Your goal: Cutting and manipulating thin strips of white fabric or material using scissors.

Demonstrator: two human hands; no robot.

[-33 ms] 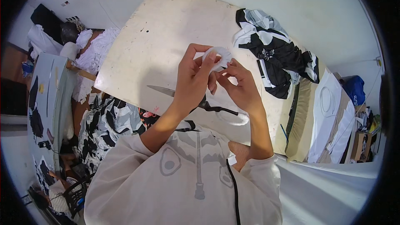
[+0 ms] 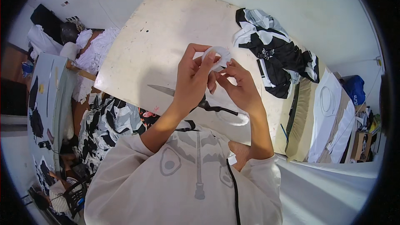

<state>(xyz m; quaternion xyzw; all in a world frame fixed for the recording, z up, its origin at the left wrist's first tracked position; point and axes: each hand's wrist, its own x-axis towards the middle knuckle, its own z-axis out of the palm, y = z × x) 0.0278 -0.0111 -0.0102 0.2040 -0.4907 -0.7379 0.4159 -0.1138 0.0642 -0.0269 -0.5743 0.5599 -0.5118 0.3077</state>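
In front of me, above the table, a white ring of ribbed-looking band (image 2: 225,53) is held up between both hands. My left hand (image 2: 195,68) is closed on its left side, with the thumb through or over the ring. At its lower right edge my right hand (image 2: 239,81) pinches the band with thumb and fingertips. Under my hands lie scissors (image 2: 161,89) with a pointed metal blade and black handles; my left hand and wrist hide their middle. A pale curved strip (image 2: 239,121) shows on the table beside the handles.
Black, white and grey garments (image 2: 275,54) are heaped at the table's (image 2: 125,58) far right. Fabric scraps (image 2: 108,121) pile up below its left edge. White pattern sheets (image 2: 325,112) lie at the right. A person (image 2: 60,193) sits at the lower left.
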